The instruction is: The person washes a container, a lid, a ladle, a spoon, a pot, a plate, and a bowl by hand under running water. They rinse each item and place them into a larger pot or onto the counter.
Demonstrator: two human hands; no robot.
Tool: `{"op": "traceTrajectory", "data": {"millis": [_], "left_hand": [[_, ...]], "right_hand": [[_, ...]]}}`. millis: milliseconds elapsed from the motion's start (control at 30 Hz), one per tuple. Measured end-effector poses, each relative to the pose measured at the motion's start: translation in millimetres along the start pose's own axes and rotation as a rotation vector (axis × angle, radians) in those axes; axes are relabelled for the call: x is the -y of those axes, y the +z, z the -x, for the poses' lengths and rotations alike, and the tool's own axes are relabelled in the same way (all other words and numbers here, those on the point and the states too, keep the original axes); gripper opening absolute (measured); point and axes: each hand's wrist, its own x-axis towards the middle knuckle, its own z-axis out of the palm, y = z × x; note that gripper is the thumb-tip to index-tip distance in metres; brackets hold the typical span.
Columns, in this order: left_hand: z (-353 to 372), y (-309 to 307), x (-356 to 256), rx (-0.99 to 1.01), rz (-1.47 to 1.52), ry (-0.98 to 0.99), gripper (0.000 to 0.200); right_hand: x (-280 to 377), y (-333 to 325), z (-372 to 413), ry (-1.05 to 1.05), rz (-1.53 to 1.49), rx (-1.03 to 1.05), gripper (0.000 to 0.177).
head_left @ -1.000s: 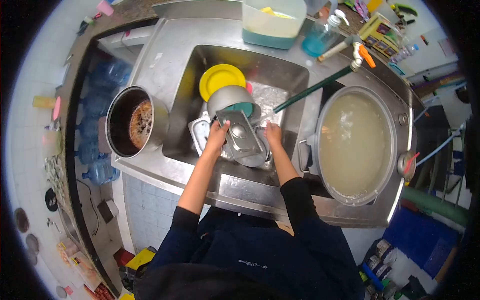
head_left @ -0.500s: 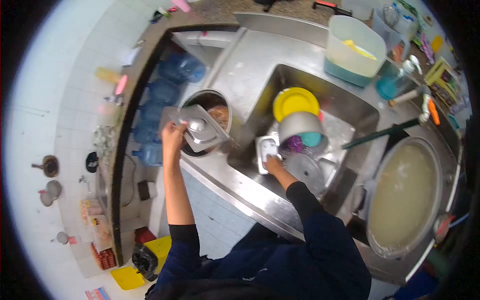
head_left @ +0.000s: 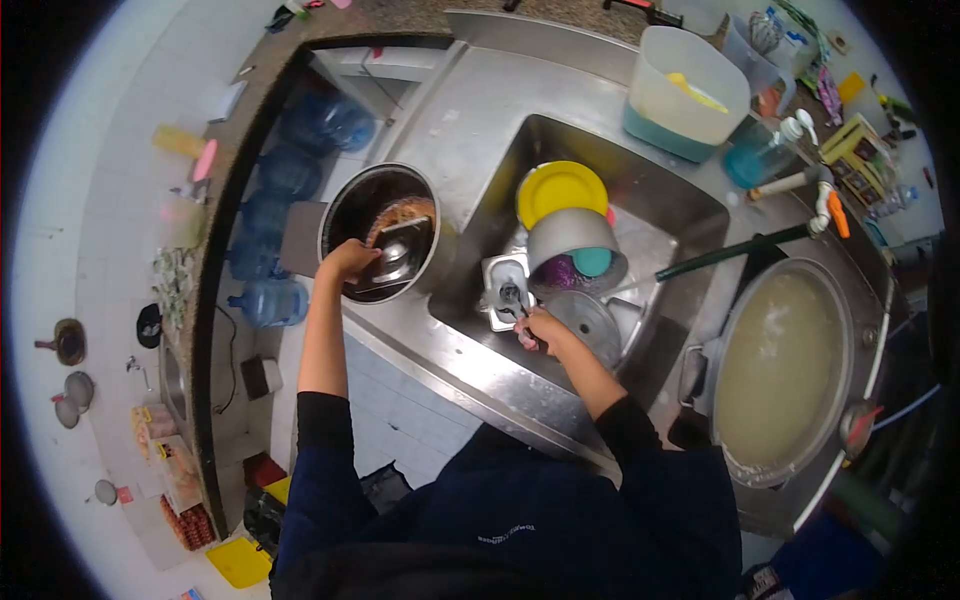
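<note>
Now the rectangular steel lid [head_left: 402, 250], held above the sink [head_left: 488, 205] a second ago, has been carried into the dark pot [head_left: 362, 205] alongside, its edge pinched by the closed fingers of the left hand [head_left: 350, 260], while the fingers of the right hand [head_left: 538, 328] are curled beside a small steel container [head_left: 503, 288].

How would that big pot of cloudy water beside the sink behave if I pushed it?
Probably very heavy and hard to shift: the big pot is filled nearly to its rim with cloudy liquid. A quick shove would likely slosh some over the rim.
</note>
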Motion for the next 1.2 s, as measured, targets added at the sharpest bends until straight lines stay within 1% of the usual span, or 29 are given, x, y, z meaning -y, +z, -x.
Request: {"op": "traceTrajectory", "data": {"millis": [33, 67, 133, 200, 267, 300, 333, 367, 400, 433, 467, 533, 567, 600, 633, 667, 733, 767, 800, 833, 867, 900, 933, 1000, 1033, 1067, 1100, 1133, 1200], "left_hand": [[24, 4, -28, -0.092, -0.194, -0.123, 0.040], [33, 12, -33, -0.075, -0.195, -0.105, 0.040], [50, 29, -43, -0.842, -0.421, 0.260, 0.036], [107, 54, -111, -1.000, 0.131, 0.537, 0.027], [115, 123, -142, -0.587, 0.366, 0.726, 0.022], [115, 155, -153, -0.319, 0.281, 0.848, 0.025], [114, 188, -171, 0.303, 0.538, 0.598, 0.033], [86, 236, -177, 0.500, 0.479, 0.502, 0.043], [64, 275, -185, 0.589, 0.518, 0.460, 0.052], [49, 303, -196, 0.656, 0.662, 0.306, 0.051], [36, 318, -204, 0.673, 0.652, 0.316, 0.051], [11, 347, -219, 0.961, 0.827, 0.099, 0.052], [-21, 372, -216, 1.078, 0.809, 0.109, 0.042], [-18, 378, -224, 1.090, 0.796, 0.112, 0.042], [-15, 386, -232, 1.033, 0.913, 0.087, 0.037], [-13, 392, -237, 0.971, 1.028, 0.054, 0.032], [-16, 388, -239, 0.963, 1.021, -0.014, 0.026], [-13, 382, -236, 0.892, 0.937, 0.024, 0.026], [-4, 373, -233, 0.818, 0.851, 0.058, 0.025], [7, 361, -235, 0.793, 0.798, 0.012, 0.023], [-2, 360, -230, 0.787, 0.792, 0.007, 0.023], [-18, 360, -219, 0.980, 0.761, 0.008, 0.024], [-27, 359, -210, 1.173, 0.727, 0.007, 0.025], [-14, 356, -215, 1.118, 0.789, -0.008, 0.027], [-13, 359, -217, 1.124, 0.917, -0.029, 0.027], [-12, 360, -218, 1.129, 1.048, -0.052, 0.028], [-12, 363, -219, 1.217, 1.190, -0.066, 0.028], [-12, 368, -222, 1.222, 1.198, -0.067, 0.028], [-8, 381, -230, 0.995, 1.424, -0.182, 0.025]], "right_hand": [[-1, -5, 18, -0.050, -0.083, -0.011, 0.003], [-4, -9, 37, -0.104, -0.167, -0.021, 0.004], [-1, -10, 76, -0.180, -0.269, -0.113, 0.004], [2, -14, 96, -0.265, -0.374, -0.204, 0.006], [1, -20, 108, -0.503, -0.521, -0.378, 0.010], [-7, -35, 100, -0.575, -0.566, -0.393, 0.012], [-9, -48, 95, -0.585, -0.569, -0.413, 0.012], [-8, -62, 91, -0.543, -0.711, -0.366, 0.014], [-6, -75, 86, -0.500, -0.851, -0.314, 0.016], [-4, -86, 79, -0.454, -0.867, -0.292, 0.020], [-3, -90, 75, -0.469, -0.874, -0.307, 0.020], [-2, -96, 65, -0.457, -0.787, -0.335, 0.020], [-4, -98, 61, -0.466, -0.795, -0.347, 0.020], [-6, -98, 58, -0.492, -0.700, -0.369, 0.022], [-5, -102, 58, -0.518, -0.604, -0.390, 0.024], [-5, -110, 59, -0.523, -0.614, -0.401, 0.024], [-8, -124, 63, -0.309, -0.246, -0.660, 0.025], [-13, -145, 54, -0.549, 0.030, -0.760, 0.022], [0, -147, 60, -0.506, 0.169, -0.994, 0.018], [14, -155, 58, -0.525, 0.003, -0.946, 0.013], [13, -175, 39, -0.684, -0.270, -0.711, 0.017], [32, -166, 40, -0.758, -0.387, -0.649, 0.030], [42, -164, 36, -0.829, -0.431, -0.551, 0.039], [60, -149, 43, -0.858, -0.551, -0.649, 0.037], [63, -144, 51, -0.852, -0.551, -0.650, 0.037], [65, -140, 61, -0.826, -0.480, -0.805, 0.033], [61, -142, 65, -0.797, -0.402, -0.958, 0.029], [56, -144, 68, -0.794, -0.393, -0.962, 0.029], [44, -140, 78, -0.771, -0.189, -0.941, 0.028]]}}
